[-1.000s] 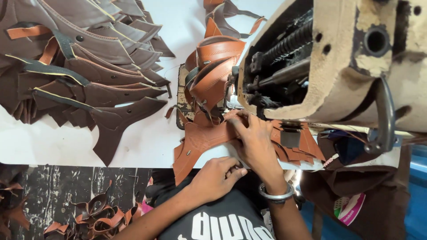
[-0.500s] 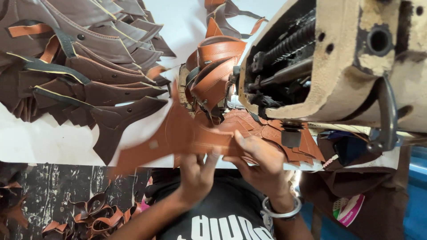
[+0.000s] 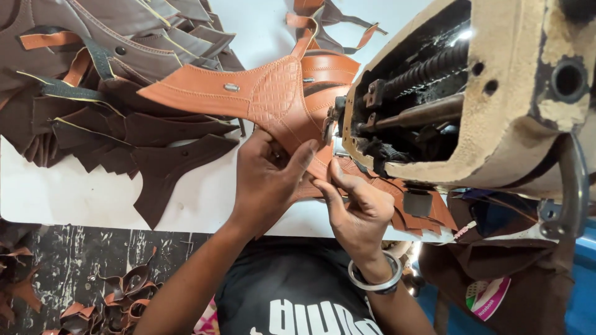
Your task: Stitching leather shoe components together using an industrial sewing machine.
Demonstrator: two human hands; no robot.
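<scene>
At the far left a heap of dark brown pieces (image 3: 105, 93) lies on the white table (image 3: 74, 192), well apart from my work, and one dark cut (image 3: 167, 174) lies alone just left of my wrist. My left hand (image 3: 267, 180) comes next, fingers curled shut around the narrow waist of the tan piece (image 3: 248, 90), thumb on top and the rest tucked beneath. The piece is lifted off the table and fans out to the upper left, its small metal stud (image 3: 231, 87) facing up and a textured panel (image 3: 276, 87) beside it. My right hand (image 3: 354, 201), a metal bangle (image 3: 375, 279) on its wrist, sits just right of the left, fingertips pressing flat on the tan edge close by the needle area; I cannot tell whether the thumb pinches underneath. At the far right the sewing machine (image 3: 496, 124) is seen with its worn underside toward the camera. To do this step well, I judge I should keep the seam edge flat and square as it nears the foot, let the left hand carry the loose weight so it does not drag, and keep the right fingertips beside the needle line, never on it.
</scene>
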